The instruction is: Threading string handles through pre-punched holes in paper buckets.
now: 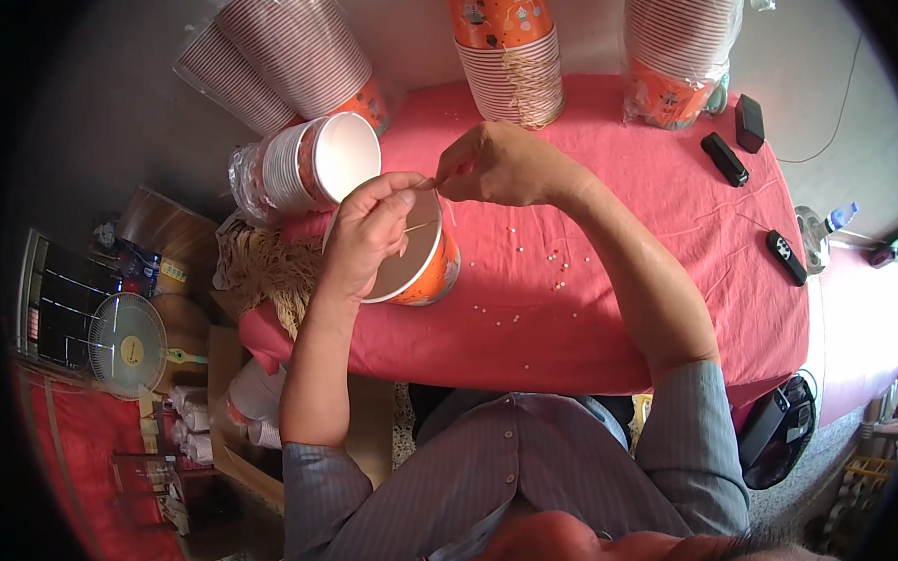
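Honestly can't tell what the thin bit [427,183] pinched between the left hand [366,229] and right hand [509,167] is, way too small. The left hand also blocks part of the open tub [433,276]. The wrapped stack [682,25] at back right gets chopped by the top edge, same with the middle stack [486,76]. Those white specks [563,267] on the desk [580,350]? Too tiny to identify.

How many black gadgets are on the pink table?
3: a block at upper right, a bar just below-left of it, a patterned stick lower in the picture.
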`<state>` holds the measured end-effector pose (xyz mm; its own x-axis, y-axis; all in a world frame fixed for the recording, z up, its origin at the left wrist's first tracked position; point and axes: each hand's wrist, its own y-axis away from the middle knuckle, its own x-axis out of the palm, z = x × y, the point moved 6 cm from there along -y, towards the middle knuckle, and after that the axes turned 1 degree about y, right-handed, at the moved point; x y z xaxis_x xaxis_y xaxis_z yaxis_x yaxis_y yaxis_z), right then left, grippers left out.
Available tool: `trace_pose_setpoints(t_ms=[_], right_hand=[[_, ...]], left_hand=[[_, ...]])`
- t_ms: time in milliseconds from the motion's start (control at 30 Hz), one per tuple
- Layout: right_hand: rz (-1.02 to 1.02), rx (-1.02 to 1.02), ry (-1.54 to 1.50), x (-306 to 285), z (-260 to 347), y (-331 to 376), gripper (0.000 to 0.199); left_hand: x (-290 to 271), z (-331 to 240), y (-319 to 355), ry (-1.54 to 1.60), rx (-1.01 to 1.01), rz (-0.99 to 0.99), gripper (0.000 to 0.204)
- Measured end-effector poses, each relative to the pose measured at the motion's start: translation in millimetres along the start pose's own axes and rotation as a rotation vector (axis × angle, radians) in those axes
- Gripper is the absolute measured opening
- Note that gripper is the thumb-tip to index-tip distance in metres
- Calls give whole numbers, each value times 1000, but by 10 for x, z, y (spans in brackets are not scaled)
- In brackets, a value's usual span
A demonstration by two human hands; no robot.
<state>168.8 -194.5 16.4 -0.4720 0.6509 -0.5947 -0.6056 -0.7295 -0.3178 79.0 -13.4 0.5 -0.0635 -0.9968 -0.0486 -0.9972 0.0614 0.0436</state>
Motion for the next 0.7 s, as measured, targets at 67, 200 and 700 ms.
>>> trace_pose_setpoints(t_ms=[67, 200, 700], right_hand=[[-3, -4, -17, -23, 19, 10, 28], [16, 2, 21, -35, 42, 22, 28], [114, -28, 59, -134, 120, 86, 30]], left_hand=[[-11, 11, 4, -11, 3, 2, 27], [-20, 33, -4, -18, 9, 24, 29], [-47, 37, 9, 35, -52, 21, 32]])
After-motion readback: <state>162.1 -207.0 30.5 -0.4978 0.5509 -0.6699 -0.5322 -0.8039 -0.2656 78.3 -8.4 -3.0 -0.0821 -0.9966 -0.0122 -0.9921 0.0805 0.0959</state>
